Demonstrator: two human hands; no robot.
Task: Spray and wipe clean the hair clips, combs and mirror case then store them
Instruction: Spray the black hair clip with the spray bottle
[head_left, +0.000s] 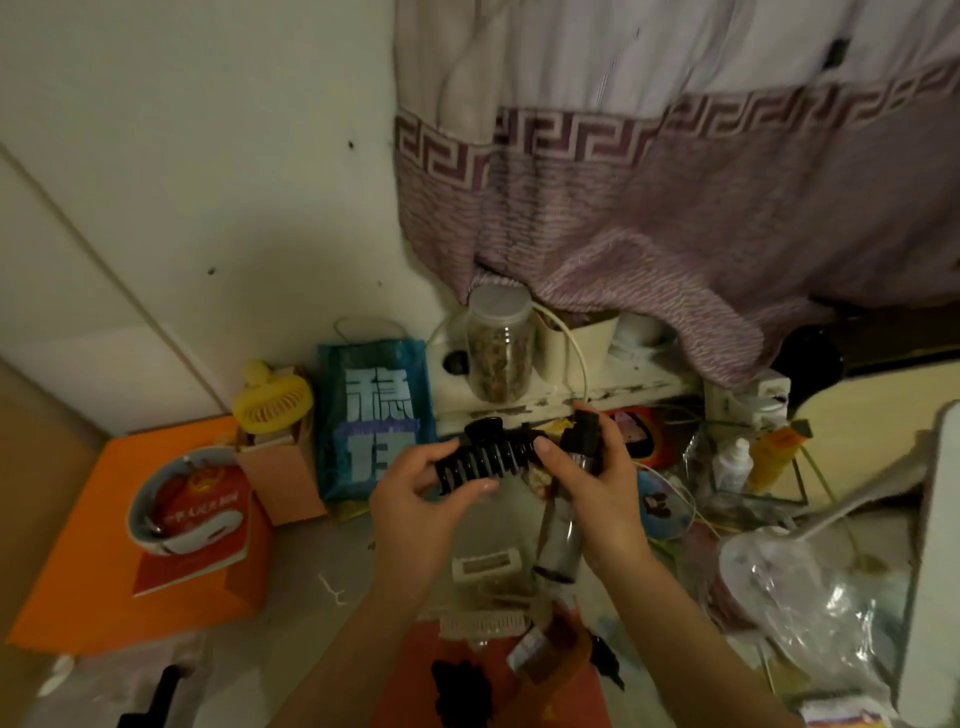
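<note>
A large black claw hair clip (480, 457) is held up above the table, teeth pointing down. My left hand (421, 493) grips its left end with thumb below and fingers above. My right hand (587, 467) holds a spray bottle (563, 530) with a black cap and clear body, and its thumb rests on the clip's right end. Two cream combs (485, 564) (483, 623) lie on the table below. Smaller black hair clips (460, 686) (605, 662) lie on an orange cloth near the front edge.
An orange box (78, 561) with a red booklet and a white neck fan (182, 499) sits at left. A yellow fan (272, 397), blue bag (371, 415), glass jar (498, 343) and curtain (675, 208) stand behind. Bottles (753, 457) and a plastic bag (810, 597) crowd the right.
</note>
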